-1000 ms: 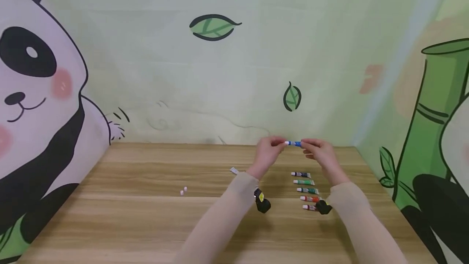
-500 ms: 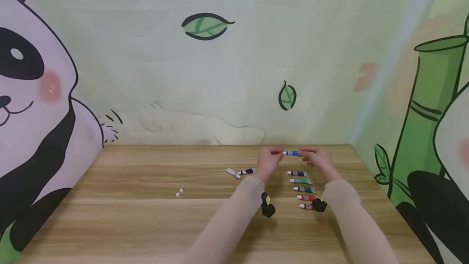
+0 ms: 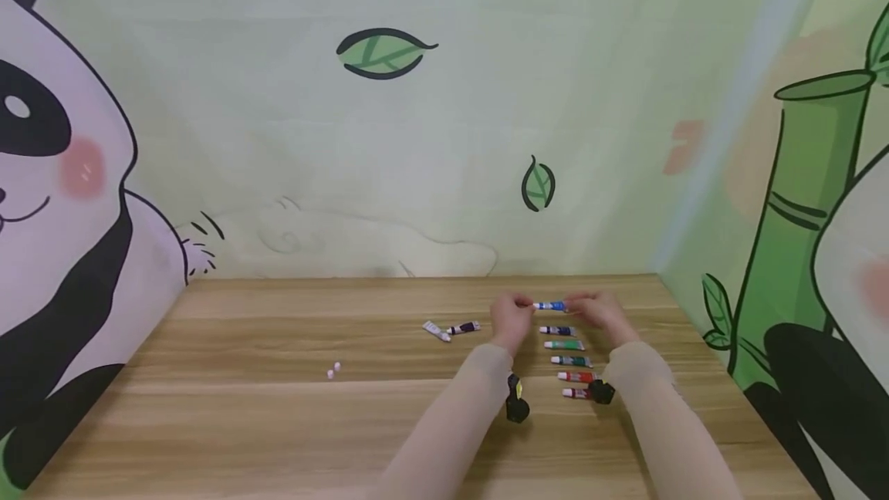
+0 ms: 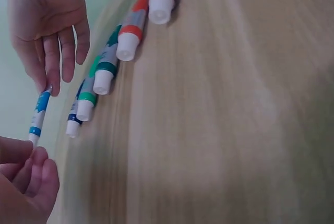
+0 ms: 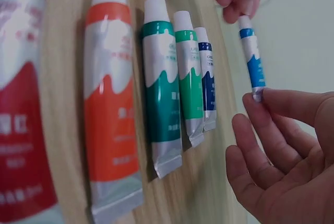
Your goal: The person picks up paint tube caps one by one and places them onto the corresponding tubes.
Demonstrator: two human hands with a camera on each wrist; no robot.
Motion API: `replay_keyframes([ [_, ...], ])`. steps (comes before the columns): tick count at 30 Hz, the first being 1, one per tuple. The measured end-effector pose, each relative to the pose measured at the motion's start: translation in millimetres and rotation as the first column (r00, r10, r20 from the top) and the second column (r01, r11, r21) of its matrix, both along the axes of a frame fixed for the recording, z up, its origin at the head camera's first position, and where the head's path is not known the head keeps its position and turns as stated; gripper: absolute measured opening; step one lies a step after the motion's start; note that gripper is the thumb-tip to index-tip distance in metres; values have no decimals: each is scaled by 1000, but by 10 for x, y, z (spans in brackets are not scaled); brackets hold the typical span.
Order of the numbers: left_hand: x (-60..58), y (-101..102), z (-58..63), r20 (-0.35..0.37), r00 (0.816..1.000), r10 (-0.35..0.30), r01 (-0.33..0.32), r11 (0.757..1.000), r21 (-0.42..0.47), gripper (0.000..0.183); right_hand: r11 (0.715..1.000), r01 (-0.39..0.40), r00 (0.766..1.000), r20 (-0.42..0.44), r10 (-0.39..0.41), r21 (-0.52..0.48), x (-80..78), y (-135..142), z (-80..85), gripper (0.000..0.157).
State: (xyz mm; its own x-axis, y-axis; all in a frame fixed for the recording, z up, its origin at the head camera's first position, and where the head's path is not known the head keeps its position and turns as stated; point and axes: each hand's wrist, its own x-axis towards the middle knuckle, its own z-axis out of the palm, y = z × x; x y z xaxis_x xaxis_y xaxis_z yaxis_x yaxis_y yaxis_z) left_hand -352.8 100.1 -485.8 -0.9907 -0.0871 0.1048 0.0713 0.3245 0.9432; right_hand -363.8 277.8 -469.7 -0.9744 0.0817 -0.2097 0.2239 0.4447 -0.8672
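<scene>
A blue paint tube [image 3: 550,305] with a white cap is stretched level between both hands at the far end of a row of tubes. My left hand [image 3: 512,322] pinches its cap end between thumb and finger. The crimped tail is pinched by my right hand [image 3: 603,315], whose other fingers are spread loosely in the right wrist view. Nearer in the row lie a navy tube [image 5: 207,78], a light green tube [image 5: 189,78], a dark green tube [image 5: 160,88], an orange tube [image 5: 110,104] and a dark red tube [image 5: 23,109], caps pointing left.
Left of the hands, a silvery white tube [image 3: 437,331] and a black-banded tube [image 3: 464,327] lie close together on the wooden table [image 3: 278,438]. Two small white pieces [image 3: 334,370] sit farther left. A printed backdrop [image 3: 417,137] stands behind the table's far edge.
Both hands have come down and nearer with the blue tube, toward the navy tube. The head view has shifted slightly. The tubes on the table stay in place.
</scene>
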Motion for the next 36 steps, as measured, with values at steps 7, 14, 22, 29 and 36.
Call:
replay_keyframes([
  [7,-1,18,-85,124,990,-62,65,997,-27,21,999,22,999,50,-21,-27,-6,-8,-39,37],
  [14,7,30,-46,164,974,-158,170,983,-67,25,998,58,994,87,-59,15,23,12,-9,40],
  [22,42,18,-50,193,963,-188,208,974,-87,27,998,67,994,87,-66,-8,68,-15,-40,27],
  [29,56,-10,-15,187,951,-245,268,957,-112,34,998,56,995,87,-58,27,63,-9,-42,27],
  [36,51,-35,-9,210,941,-264,296,945,-139,34,998,44,993,105,-47,34,52,-3,-55,32],
])
